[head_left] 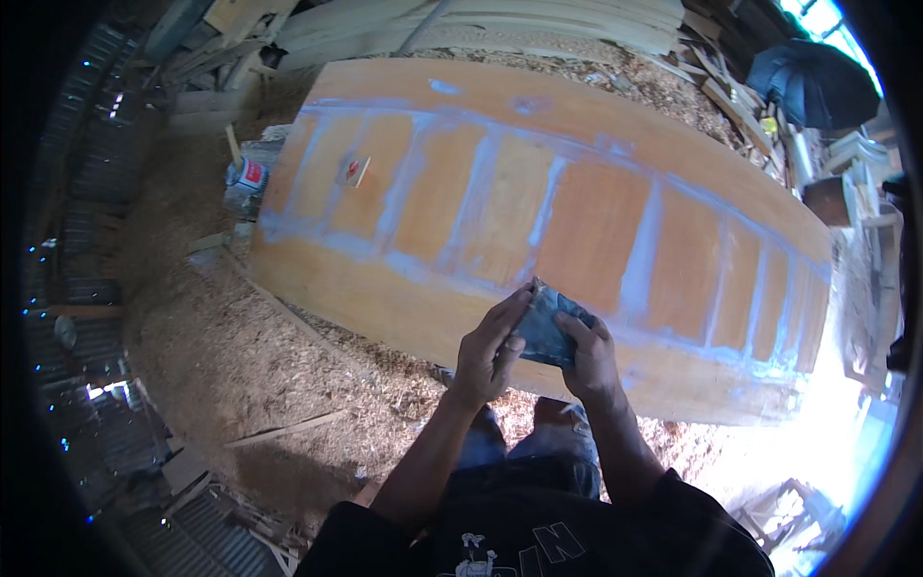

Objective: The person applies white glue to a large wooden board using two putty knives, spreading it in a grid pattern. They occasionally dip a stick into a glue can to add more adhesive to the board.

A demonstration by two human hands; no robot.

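Lying between both hands point(484, 356), a dark sheet point(544, 334) touches each.

Orange-brown panel point(591, 226), pale-blue streaks point(642, 255); dark-grey sheet point(545, 334).

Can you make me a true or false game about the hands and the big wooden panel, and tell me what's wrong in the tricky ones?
1. The left hand and right hand both hold a dark flat piece. True.
2. The can stands on top of the panel. False: the can is beside the panel, past its left end.
3. Pale purple streaks mark the panel. True.
4. The umbrella is bright yellow. False: the umbrella is dark.
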